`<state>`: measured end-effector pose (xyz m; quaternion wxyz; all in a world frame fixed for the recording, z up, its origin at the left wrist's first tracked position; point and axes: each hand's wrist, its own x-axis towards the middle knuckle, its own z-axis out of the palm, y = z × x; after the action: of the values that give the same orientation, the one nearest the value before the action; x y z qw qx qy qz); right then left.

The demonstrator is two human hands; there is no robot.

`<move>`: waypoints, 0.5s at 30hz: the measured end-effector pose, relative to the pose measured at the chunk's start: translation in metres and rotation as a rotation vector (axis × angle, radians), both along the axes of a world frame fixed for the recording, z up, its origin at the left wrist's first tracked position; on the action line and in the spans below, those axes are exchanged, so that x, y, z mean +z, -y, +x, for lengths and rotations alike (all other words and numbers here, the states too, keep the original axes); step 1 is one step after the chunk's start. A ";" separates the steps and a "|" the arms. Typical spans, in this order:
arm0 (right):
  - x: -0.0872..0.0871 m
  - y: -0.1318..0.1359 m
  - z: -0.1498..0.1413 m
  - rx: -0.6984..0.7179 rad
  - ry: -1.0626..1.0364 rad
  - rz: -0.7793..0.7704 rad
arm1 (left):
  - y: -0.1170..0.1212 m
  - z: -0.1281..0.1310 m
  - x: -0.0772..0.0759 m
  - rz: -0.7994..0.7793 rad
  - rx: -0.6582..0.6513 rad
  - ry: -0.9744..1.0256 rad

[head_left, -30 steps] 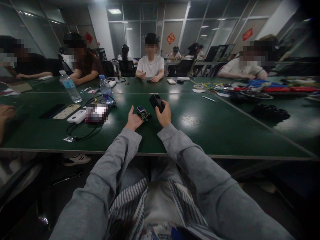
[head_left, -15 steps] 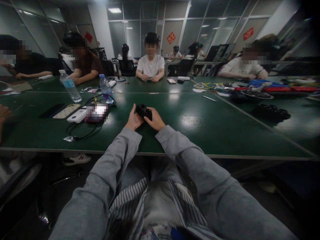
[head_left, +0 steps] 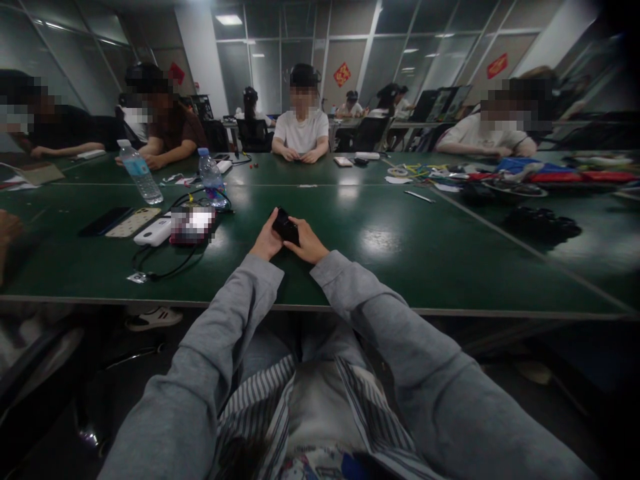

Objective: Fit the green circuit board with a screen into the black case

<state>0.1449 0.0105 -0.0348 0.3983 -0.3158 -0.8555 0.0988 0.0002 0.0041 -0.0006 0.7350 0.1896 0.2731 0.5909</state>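
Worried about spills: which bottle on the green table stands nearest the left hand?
The blue-capped bottle. The pale-capped bottle, with its blue label, stands farther left, farther from the left hand.

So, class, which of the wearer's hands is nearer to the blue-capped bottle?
Left. The left hand is right of the blue-capped bottle and closer to the wearer; the right hand is farther right, with the black case between the hands.

Green worktop (head_left: 390, 280) is pretty cluttered on the left: clear-capped water bottle (head_left: 142, 177), blue-capped bottle (head_left: 211, 179), white power bank (head_left: 153, 231), spotted phone case (head_left: 133, 223), loopy black cable (head_left: 170, 275). Pen's (head_left: 420, 197) lying right, near some tangled wires (head_left: 417, 172). Somebody in a white tee (head_left: 301, 131) sits opposite, red sign (head_left: 342, 75) further back.
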 end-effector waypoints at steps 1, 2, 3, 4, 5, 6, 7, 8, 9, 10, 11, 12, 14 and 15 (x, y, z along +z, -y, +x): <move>-0.002 -0.002 0.000 0.006 -0.033 -0.036 | -0.001 0.000 0.000 -0.014 0.001 -0.020; -0.003 -0.004 0.000 0.004 -0.080 -0.083 | -0.001 0.000 -0.001 -0.025 0.002 -0.038; -0.004 -0.006 0.000 -0.001 -0.138 -0.140 | -0.002 0.000 -0.001 -0.032 0.002 -0.051; -0.004 -0.008 0.000 -0.007 -0.202 -0.207 | -0.002 -0.001 -0.002 -0.035 0.001 -0.058; -0.004 -0.009 0.000 -0.011 -0.267 -0.283 | -0.002 -0.002 -0.002 -0.033 -0.001 -0.059; -0.003 -0.011 0.000 -0.014 -0.330 -0.367 | -0.001 -0.002 -0.002 -0.026 -0.010 -0.054; -0.002 -0.012 0.000 -0.020 -0.389 -0.457 | -0.001 -0.003 -0.002 -0.012 -0.023 -0.045; -0.001 -0.013 0.000 -0.029 -0.446 -0.549 | 0.000 -0.004 -0.002 0.007 -0.040 -0.035; 0.001 -0.014 0.001 -0.040 -0.502 -0.638 | 0.001 -0.004 -0.002 0.030 -0.057 -0.026; 0.002 -0.013 0.001 -0.047 -0.557 -0.721 | 0.002 -0.004 -0.001 0.053 -0.075 -0.022; 0.004 -0.013 0.001 -0.045 -0.610 -0.792 | 0.003 -0.004 -0.001 0.073 -0.091 -0.023; 0.006 -0.011 0.001 -0.032 -0.656 -0.852 | 0.004 -0.004 0.000 0.086 -0.102 -0.029; 0.010 -0.007 0.001 0.007 -0.726 -0.939 | 0.006 -0.003 0.001 0.097 -0.112 -0.046; 0.012 -0.005 0.001 0.022 -0.747 -0.967 | 0.007 -0.002 0.002 0.100 -0.118 -0.054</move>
<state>0.1463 0.0158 -0.0229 0.4818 -0.3961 -0.5194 0.5841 -0.0023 -0.0031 0.0017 0.7505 0.2576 0.2511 0.5544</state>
